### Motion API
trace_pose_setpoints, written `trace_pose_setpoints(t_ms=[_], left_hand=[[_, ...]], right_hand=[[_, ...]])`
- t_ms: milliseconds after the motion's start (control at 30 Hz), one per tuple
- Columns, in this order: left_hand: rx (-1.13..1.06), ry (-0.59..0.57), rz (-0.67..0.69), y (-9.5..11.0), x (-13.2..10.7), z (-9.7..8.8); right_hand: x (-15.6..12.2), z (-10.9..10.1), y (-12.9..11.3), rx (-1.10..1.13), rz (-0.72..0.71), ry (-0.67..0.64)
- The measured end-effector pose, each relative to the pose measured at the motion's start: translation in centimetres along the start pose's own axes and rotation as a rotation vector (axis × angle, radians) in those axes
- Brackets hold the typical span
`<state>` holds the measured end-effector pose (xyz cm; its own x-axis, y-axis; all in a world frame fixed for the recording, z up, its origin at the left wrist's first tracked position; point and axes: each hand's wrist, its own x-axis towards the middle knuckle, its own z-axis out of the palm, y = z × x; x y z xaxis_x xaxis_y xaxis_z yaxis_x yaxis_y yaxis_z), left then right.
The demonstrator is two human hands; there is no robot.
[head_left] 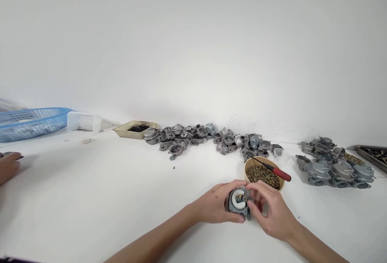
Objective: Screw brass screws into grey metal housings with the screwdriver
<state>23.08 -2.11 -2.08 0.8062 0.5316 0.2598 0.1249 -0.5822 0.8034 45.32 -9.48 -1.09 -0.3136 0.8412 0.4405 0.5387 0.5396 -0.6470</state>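
Grey metal, the casting sits just on the near side of the screw bowl — clamped along its left flank by the left hand, while the right hand touches its right edge; whether that one pinches anything, I cannot tell. Should the left hold slacken under the right's pressure, the casting could tip and shed loose parts; a knock might roll the screwdriver off the bowl's rim. The casting's open face shows a white C-shaped insert round brass-coloured bits.
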Motion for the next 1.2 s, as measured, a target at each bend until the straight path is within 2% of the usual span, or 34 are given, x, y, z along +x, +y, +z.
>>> trace_pose_setpoints(t_ms=[100,200,267,333,367,467,500,567,633,733,867,1033,1200], left_hand=[[0.012,0.014,-0.018,-0.1,0.0,-0.6],[0.109,0.104,-0.060,-0.8,0.0,-2.6],[0.237,0.297,-0.089,-1.7,-0.2,-5.2],[0.457,0.566,-0.203,-2.8,-0.9,-8.5],[0.509,0.662,-0.254,-3.4,-1.5,-10.4],[0.613,0.880,-0.410,-5.3,-3.9,-15.2],[0.639,0.926,-0.465,-5.9,-4.6,-16.4],[0.666,0.945,-0.556,-7.1,-5.8,-17.7],[0.679,0.908,-0.619,-8.4,-6.3,-17.9],[0.698,0.839,-0.676,-9.9,-6.0,-17.0],[0.729,0.805,-0.710,-10.9,-5.1,-16.1],[0.727,0.813,-0.666,-10.4,-4.5,-16.1],[0.674,0.874,-0.595,-8.6,-4.2,-16.4]], right_hand=[[0.1,-0.2,0.0,0.001,0.033,-0.028],[0.2,-0.3,0.1,0.019,0.054,-0.044],[0.2,-0.3,0.1,0.035,0.064,-0.049],[0.2,-0.2,0.2,0.040,0.068,-0.046],[0.2,-0.2,0.2,0.036,0.067,-0.045],[0.1,-0.2,0.1,0.022,0.057,-0.049],[0.1,-0.3,0.1,0.018,0.054,-0.052],[0.1,-0.4,-0.1,0.001,0.047,-0.057],[0.1,-0.5,-0.2,-0.023,0.044,-0.060],[0.2,-0.6,-0.4,-0.038,0.051,-0.065],[0.3,-0.6,-0.6,-0.041,0.064,-0.068],[0.3,-0.5,-0.6,-0.046,0.075,-0.068],[0.1,-0.5,-0.5,-0.070,0.056,-0.071]])
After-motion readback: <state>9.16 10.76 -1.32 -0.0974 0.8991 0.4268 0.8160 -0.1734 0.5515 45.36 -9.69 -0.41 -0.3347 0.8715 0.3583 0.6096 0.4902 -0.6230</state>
